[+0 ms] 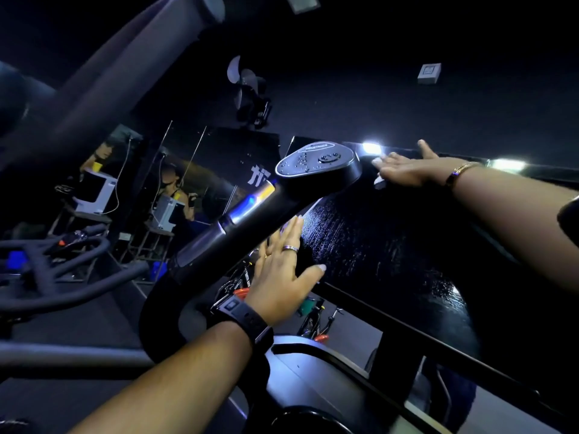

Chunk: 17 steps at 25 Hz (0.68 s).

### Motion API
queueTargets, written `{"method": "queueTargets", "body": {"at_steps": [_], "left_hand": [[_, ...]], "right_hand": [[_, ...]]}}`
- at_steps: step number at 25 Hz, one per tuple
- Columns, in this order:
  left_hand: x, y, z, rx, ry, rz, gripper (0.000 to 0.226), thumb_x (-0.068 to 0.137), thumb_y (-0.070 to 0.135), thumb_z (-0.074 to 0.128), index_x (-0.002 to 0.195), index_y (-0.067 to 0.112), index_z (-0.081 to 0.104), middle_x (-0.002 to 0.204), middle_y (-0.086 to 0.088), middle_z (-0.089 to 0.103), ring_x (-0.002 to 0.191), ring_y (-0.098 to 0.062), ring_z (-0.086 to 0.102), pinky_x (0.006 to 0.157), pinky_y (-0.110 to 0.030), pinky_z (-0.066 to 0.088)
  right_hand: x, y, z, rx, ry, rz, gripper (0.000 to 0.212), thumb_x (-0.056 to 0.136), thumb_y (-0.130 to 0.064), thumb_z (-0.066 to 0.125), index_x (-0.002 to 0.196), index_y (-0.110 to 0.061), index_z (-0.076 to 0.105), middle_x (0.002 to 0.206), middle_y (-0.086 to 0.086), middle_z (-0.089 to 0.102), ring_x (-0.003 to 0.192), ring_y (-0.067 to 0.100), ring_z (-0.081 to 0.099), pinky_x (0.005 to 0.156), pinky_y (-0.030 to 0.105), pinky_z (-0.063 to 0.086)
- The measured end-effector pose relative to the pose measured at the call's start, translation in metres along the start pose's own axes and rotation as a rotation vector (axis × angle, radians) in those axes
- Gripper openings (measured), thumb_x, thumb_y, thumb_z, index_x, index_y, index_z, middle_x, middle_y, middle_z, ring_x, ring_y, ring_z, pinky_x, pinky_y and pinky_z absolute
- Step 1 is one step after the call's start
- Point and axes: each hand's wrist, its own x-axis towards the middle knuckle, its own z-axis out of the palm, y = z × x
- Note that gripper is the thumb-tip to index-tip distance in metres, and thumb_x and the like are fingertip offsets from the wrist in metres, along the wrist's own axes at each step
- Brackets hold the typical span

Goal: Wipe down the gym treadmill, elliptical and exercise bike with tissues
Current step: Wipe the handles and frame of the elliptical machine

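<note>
Step in hand: wiping the black console panel point(391, 245) of one machine; which of the three it is cannot be told in this dark view
Console panel: glossy, streaked with wet marks across its middle and lower right, so judged only partly done; best worked in overlapping passes from the top edge downward, so the wet is carried off rather than spread
Handlebar arm point(219, 233): crosses in front of the panel's left side; its oval control pod point(316, 162) sits just beside the right hand and is beaded with droplets, so it likely wants a pass too
Left hand point(282, 274): fingers straight and spread, flat against the panel's left edge, holding nothing; a sound brace; keep it firm so the panel does not give under pressure
Right hand point(407, 170): fingers straight, thumb raised, pressing flat on the tissue at the panel's top edge
Tissue point(379, 182): white, mostly hidden under the right hand, a corner showing below the fingers; small for so wide a surface and likely to soak through; refold to a dry face or change it
Counts: console panel one; handlebar arm in front one; control pod one; wall fan point(247, 86) one; hands two; wristwatch point(247, 317) one, on the left wrist; bracelet point(463, 170) one, on the right wrist; tissue one in sight
</note>
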Motion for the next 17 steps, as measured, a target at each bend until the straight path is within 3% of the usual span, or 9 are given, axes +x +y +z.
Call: {"method": "queueTargets", "body": {"at_steps": [3, 5, 8, 10, 13, 17], "left_hand": [[-0.002, 0.002, -0.002, 0.065, -0.035, 0.056, 0.094, 0.072, 0.066, 0.026, 0.156, 0.031, 0.001, 0.163, 0.015, -0.003, 0.137, 0.009, -0.028, 0.113, -0.022, -0.019], [-0.002, 0.001, -0.002, 0.148, -0.026, 0.100, 0.091, 0.076, 0.067, 0.020, 0.156, 0.029, 0.000, 0.163, 0.012, -0.002, 0.142, 0.003, -0.023, 0.114, -0.020, -0.019], [-0.004, 0.001, -0.002, 0.296, -0.034, 0.159, 0.090, 0.078, 0.070, 0.013, 0.155, 0.026, -0.001, 0.162, 0.012, -0.002, 0.146, 0.000, -0.018, 0.114, -0.021, -0.021], [-0.006, 0.002, -0.001, 0.308, -0.057, 0.203, 0.088, 0.080, 0.070, 0.012, 0.155, 0.026, 0.001, 0.162, 0.012, 0.000, 0.145, 0.004, -0.018, 0.115, -0.023, -0.020], [-0.005, 0.002, -0.002, 0.276, -0.074, 0.243, 0.082, 0.083, 0.064, 0.015, 0.156, 0.026, 0.005, 0.162, 0.013, 0.005, 0.143, 0.009, -0.017, 0.117, -0.023, -0.018], [-0.005, 0.002, -0.002, 0.275, -0.078, 0.236, 0.080, 0.083, 0.064, 0.014, 0.155, 0.030, 0.011, 0.160, 0.017, 0.006, 0.144, 0.009, -0.013, 0.117, -0.022, -0.015]], "right_hand": [[-0.008, -0.003, 0.017, -0.141, 0.065, 0.009, 0.059, 0.103, -0.043, 0.015, 0.154, -0.012, 0.009, 0.163, 0.007, 0.002, 0.149, 0.016, -0.002, 0.115, 0.052, -0.016], [-0.039, -0.033, 0.029, -0.161, 0.020, -0.143, 0.060, 0.104, -0.043, 0.013, 0.155, -0.016, -0.001, 0.162, 0.006, -0.008, 0.148, 0.015, -0.008, 0.114, 0.048, -0.020], [-0.105, -0.070, 0.044, -0.145, -0.093, -0.514, 0.064, 0.093, -0.046, 0.002, 0.153, -0.027, -0.008, 0.157, -0.011, -0.017, 0.144, 0.003, -0.017, 0.113, 0.041, -0.025], [-0.130, -0.064, 0.045, -0.072, -0.191, -0.626, 0.067, 0.083, -0.044, -0.003, 0.150, -0.037, -0.007, 0.153, -0.021, -0.016, 0.141, -0.005, -0.019, 0.112, 0.037, -0.027], [-0.099, -0.013, 0.031, -0.063, -0.129, -0.438, 0.055, 0.086, -0.044, -0.010, 0.141, -0.046, -0.011, 0.154, -0.022, -0.011, 0.142, -0.005, -0.013, 0.113, 0.039, -0.024], [-0.061, 0.070, 0.007, -0.076, -0.044, 0.106, 0.050, 0.105, -0.033, 0.003, 0.154, -0.025, -0.004, 0.162, -0.004, -0.008, 0.147, 0.005, -0.007, 0.116, 0.045, -0.016]]}}
